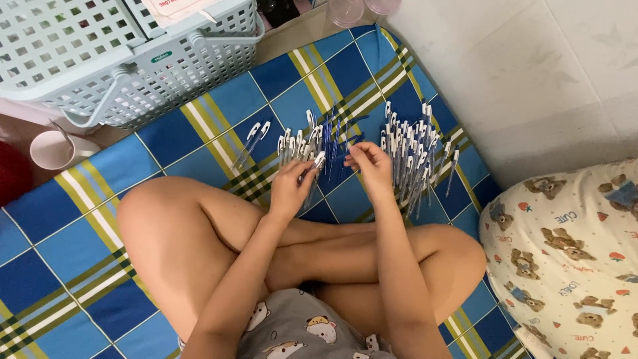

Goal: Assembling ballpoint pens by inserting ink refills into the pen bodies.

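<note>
While the person sits cross-legged on the blue checked mat (73,259), the head view shows both hands at its far middle. Left hand (290,188) has its fingers pressed together around a white-capped pen (315,167), its long axis running away from the knees. Right hand (372,166) pinches something thin between fingertips; what it is cannot be told. A dense pen pile (412,156) lies just right of that hand, a looser pen row (296,141) beyond the left. Off the far left corner, a pale basket (139,66) holds a white packet, beside a small cup (56,149).
</note>
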